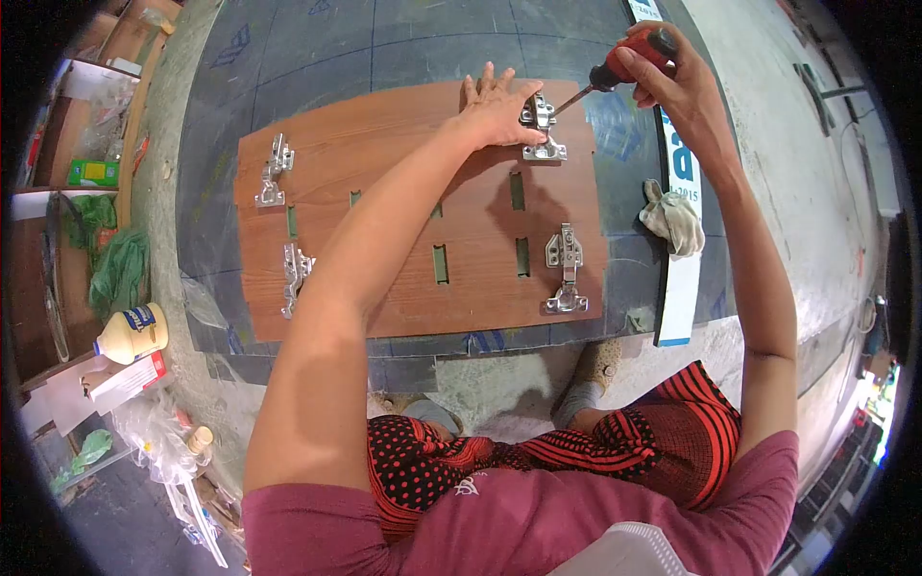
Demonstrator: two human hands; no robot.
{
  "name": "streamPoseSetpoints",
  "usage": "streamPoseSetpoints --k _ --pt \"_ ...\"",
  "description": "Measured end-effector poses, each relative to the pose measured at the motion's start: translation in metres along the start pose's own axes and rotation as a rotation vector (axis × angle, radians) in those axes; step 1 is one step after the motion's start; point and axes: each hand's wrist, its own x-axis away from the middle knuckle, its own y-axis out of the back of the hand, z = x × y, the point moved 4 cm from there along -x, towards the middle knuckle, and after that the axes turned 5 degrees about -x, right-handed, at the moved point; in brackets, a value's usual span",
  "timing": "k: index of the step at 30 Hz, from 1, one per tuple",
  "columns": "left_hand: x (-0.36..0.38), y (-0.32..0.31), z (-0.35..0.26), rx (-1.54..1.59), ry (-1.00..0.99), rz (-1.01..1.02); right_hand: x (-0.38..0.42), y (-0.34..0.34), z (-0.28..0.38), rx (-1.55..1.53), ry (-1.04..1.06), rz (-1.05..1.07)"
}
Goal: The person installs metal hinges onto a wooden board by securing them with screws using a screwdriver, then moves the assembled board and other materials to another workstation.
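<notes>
A brown wood-grain panel point(384, 173) lies before me with slots cut through it and metal cabinet hinges on it. My left hand point(495, 110) rests at the panel's far edge, fingers spread, its thumb side against the upper right hinge point(545, 149). In my right hand point(667, 77) is a screwdriver point(624, 60) with a red and black handle, fingers closed round it. Its shaft slants down to the left, tip at or close to that same hinge. Nearer me sits the lower right hinge point(567, 274). On the left are an upper hinge point(276, 171) and a lower hinge point(292, 283), partly behind my forearm.
Under the panel is a dark table surface point(384, 48). A white strip with blue lettering point(680, 298) runs along its right side, a crumpled pale cloth point(672, 219) on it. To the left stand a glue bottle point(133, 334), plastic bags point(120, 269) and wooden compartments point(133, 144).
</notes>
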Motion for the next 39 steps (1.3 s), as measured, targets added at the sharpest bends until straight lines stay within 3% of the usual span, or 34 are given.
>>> streamPoseSetpoints --k 9,11,13,14,16,19,21,22,24,28,30,32,36,39 --pt "0.002 0.005 0.0 0.06 -0.012 0.009 -0.002 0.002 0.002 -0.025 -0.039 -0.029" --pt "0.0 0.026 0.0 0.0 -0.031 -0.131 -0.002 0.001 0.002 -0.113 -0.016 -0.044" --pt "0.001 0.077 -0.002 0.052 -0.024 -0.496 -0.002 0.002 0.001 -0.09 -0.063 -0.049" --pt "0.015 0.109 -0.012 0.071 -0.168 -1.003 -0.001 0.003 0.004 -0.089 -0.07 -0.057" --pt "0.037 0.172 -0.03 0.344 -0.231 -1.118 -0.001 0.004 0.005 -0.104 -0.111 -0.046" --pt "0.064 0.233 -0.058 0.427 -0.173 -1.081 -0.002 0.005 0.005 -0.133 -0.119 -0.06" --pt "0.081 0.254 -0.074 0.424 -0.417 -1.239 -0.001 0.006 0.009 -0.123 -0.131 -0.056" --pt "0.085 0.263 -0.078 0.433 -0.406 -1.239 0.0 0.006 0.006 -0.134 -0.117 -0.057" --pt "0.106 0.276 -0.091 0.389 -0.736 -1.519 -0.001 0.005 -0.002 -0.149 -0.097 -0.06" --pt "0.091 0.25 -0.085 0.433 -0.76 -1.399 0.0 0.005 -0.005 -0.094 -0.078 -0.076" --pt "0.057 0.206 -0.057 0.18 -0.431 -1.145 -0.003 0.001 -0.005 -0.096 -0.046 -0.075" --pt "0.027 0.138 -0.025 0.105 -0.267 -0.997 -0.005 0.0 -0.004 -0.07 -0.04 -0.05" --pt "0.019 0.028 0.002 0.043 -0.196 -0.489 -0.001 -0.005 0.009 0.007 -0.051 -0.045" --pt "0.024 0.003 -0.007 0.065 -0.145 -0.409 0.002 -0.006 0.009 0.018 -0.038 -0.059"
